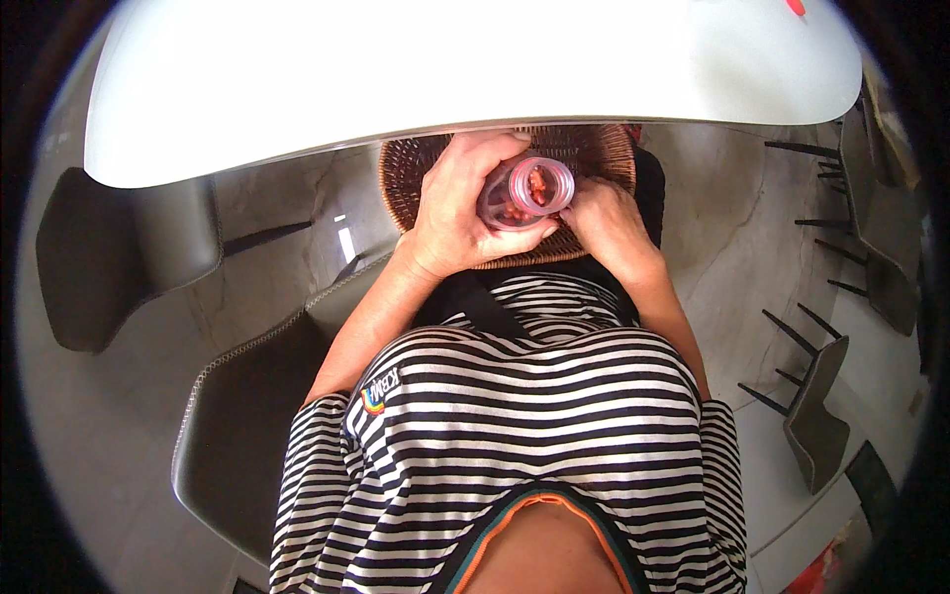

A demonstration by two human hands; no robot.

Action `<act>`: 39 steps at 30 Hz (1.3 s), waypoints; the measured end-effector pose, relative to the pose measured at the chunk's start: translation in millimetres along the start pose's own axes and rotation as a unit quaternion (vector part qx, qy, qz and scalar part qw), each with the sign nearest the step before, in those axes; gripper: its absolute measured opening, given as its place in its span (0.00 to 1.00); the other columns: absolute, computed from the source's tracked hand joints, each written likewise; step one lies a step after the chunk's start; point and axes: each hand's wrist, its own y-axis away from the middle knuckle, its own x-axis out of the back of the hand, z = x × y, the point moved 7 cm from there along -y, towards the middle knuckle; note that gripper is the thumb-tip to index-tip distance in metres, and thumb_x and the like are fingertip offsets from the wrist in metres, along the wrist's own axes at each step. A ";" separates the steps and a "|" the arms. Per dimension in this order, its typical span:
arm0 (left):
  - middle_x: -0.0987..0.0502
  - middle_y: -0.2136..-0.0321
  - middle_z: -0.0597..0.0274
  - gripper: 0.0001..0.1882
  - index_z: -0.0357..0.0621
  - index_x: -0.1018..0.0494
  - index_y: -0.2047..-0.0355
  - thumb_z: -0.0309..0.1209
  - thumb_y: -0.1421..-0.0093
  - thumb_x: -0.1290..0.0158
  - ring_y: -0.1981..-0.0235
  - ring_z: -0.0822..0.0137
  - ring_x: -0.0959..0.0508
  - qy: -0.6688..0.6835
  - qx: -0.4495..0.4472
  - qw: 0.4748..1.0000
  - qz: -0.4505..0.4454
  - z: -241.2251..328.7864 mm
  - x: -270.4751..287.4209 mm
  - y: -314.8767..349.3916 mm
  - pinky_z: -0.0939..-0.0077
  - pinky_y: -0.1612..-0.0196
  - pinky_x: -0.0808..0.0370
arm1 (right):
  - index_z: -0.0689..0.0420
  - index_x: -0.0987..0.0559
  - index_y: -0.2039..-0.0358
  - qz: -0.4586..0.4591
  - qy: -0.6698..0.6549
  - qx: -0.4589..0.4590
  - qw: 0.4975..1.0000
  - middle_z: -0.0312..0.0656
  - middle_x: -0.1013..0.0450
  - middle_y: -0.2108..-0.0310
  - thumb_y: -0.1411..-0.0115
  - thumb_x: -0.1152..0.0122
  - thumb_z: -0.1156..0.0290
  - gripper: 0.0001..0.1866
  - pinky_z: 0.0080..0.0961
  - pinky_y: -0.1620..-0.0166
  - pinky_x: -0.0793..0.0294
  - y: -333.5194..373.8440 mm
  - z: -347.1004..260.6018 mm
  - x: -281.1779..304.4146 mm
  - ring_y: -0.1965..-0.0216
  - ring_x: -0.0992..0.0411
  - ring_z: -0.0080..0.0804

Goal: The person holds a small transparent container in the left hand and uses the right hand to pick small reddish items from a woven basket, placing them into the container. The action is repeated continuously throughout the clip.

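A clear plastic jar point(502, 201) with an uncapped round mouth is wrapped by my left hand point(447, 206), thumb below and fingers above. Its mouth tilts up and to the right. Small red pieces point(537, 185) lie inside it, too small to name. Close beside the jar's mouth is my right hand point(608, 226), its fingers curled together; what they hold, if anything, is hidden. Both hands are over a brown wicker basket point(399, 185) at my lap. The hands and the table edge cover much of the basket's inside.
A white table point(475, 74) spans the far side, its near edge just beyond the basket. A small red thing point(796, 6) lies at its far right. Grey chairs stand at the left point(129, 259) and right point(879, 188); another chair point(247, 436) is under me.
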 end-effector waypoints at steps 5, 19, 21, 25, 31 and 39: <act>0.26 0.56 0.53 0.40 0.41 0.34 0.50 0.41 0.61 0.27 0.55 0.54 0.25 0.003 -0.011 1.000 0.013 1.5 2.4 0.7 0.63 0.51 0.28 | 0.61 0.22 0.72 -0.013 -0.010 -0.050 0.999 0.47 0.27 0.71 0.48 0.40 0.72 0.06 0.40 0.61 0.25 -6.7 1.0 25.3 0.66 0.25 0.47; 0.25 0.57 0.54 0.42 0.41 0.34 0.49 0.41 0.62 0.27 0.57 0.54 0.24 -0.003 -0.012 1.000 0.015 2.7 3.9 -1.4 0.63 0.51 0.28 | 0.59 0.22 0.74 0.029 -0.028 -0.020 0.999 0.45 0.27 0.72 0.49 0.40 0.77 0.01 0.36 0.66 0.24 -5.1 -1.7 36.5 0.69 0.25 0.45; 0.25 0.57 0.54 0.41 0.41 0.34 0.49 0.41 0.62 0.27 0.57 0.55 0.24 -0.005 -0.015 1.000 0.009 2.7 2.7 -2.4 0.63 0.52 0.28 | 0.59 0.20 0.71 0.139 -0.164 -0.019 0.976 0.44 0.25 0.71 0.50 0.37 0.80 0.05 0.32 0.66 0.24 -9.5 -10.2 80.0 0.70 0.24 0.42; 0.25 0.58 0.55 0.40 0.43 0.33 0.50 0.39 0.63 0.27 0.59 0.55 0.24 -0.009 -0.014 1.000 0.015 4.7 3.9 -2.1 0.64 0.56 0.25 | 0.58 0.18 0.68 0.235 -0.232 0.016 0.944 0.40 0.24 0.70 0.53 0.33 0.80 0.09 0.24 0.66 0.24 -13.5 -48.1 143.9 0.69 0.24 0.32; 0.24 0.60 0.56 0.40 0.44 0.33 0.50 0.38 0.63 0.27 0.61 0.56 0.23 -0.010 -0.019 1.000 0.019 6.7 6.2 -4.2 0.66 0.59 0.24 | 0.58 0.18 0.68 0.271 -0.199 0.099 0.937 0.40 0.25 0.70 0.53 0.32 0.82 0.11 0.21 0.68 0.24 -17.2 -77.1 159.1 0.71 0.24 0.30; 0.24 0.60 0.56 0.40 0.44 0.33 0.50 0.38 0.63 0.27 0.60 0.56 0.23 -0.023 -0.012 1.000 0.009 6.2 5.6 -2.5 0.65 0.58 0.24 | 0.60 0.18 0.66 0.269 -0.256 0.123 0.921 0.42 0.24 0.69 0.51 0.32 0.81 0.10 0.22 0.67 0.24 -20.2 -79.9 154.8 0.70 0.24 0.31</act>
